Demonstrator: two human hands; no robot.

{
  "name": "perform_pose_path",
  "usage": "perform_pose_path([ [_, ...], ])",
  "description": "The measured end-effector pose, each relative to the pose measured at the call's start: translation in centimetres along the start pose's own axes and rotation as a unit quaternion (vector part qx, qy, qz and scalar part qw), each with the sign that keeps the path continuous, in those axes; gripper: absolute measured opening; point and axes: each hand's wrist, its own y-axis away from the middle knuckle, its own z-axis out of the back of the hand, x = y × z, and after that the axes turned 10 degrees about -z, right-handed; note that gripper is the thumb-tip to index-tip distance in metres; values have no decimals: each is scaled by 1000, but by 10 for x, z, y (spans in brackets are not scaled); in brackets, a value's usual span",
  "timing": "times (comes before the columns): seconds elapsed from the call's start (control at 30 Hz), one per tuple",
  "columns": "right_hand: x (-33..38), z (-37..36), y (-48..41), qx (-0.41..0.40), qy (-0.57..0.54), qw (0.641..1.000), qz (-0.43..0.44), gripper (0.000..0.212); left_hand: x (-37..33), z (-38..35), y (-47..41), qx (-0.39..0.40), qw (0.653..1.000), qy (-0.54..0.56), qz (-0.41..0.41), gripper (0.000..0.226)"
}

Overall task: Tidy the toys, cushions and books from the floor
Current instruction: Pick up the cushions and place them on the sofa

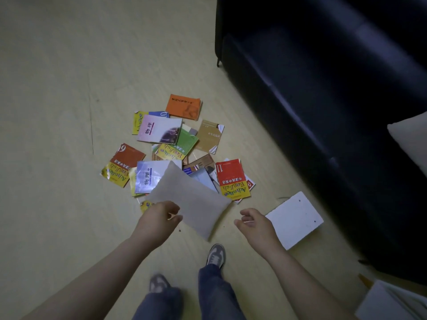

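"Where was the cushion?"

"In my left grip (159, 218). Its fingers curled on the near-left edge of the grey cushion (191, 202), which hung tilted over the nearest books (159, 130)."

"And your right?"

"My right grip (254, 224) hovered just right of the cushion, fingers loosely curled, holding nothing. The books lay scattered on the floor (57, 112) beyond both grips. A white block (293, 218) sat just right of it."

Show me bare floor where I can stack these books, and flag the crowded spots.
Widest bare floor lies left of the books. A narrower bare strip runs between the books and the sofa. Crowded: the book heap itself, the cushion over its near edge, and the white board beside the sofa.
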Motion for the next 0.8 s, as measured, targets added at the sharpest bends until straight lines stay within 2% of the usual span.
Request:
perform_pose_path([
  [0.43, 5, -73, -80, -53, -48, 994, -88, 35, 90, -1, -125, 76, 997, -24, 1, 36],
  [0.6, -3, -123, -133, -40, -32, 992, -113, 40, 139, -25, -169, 104, 994, -15, 22, 52],
  [0.8, -14, -173, -220, -34, 9, 994, -107, 54, 193, -72, -229, 143, 987, -65, -18, 62],
])
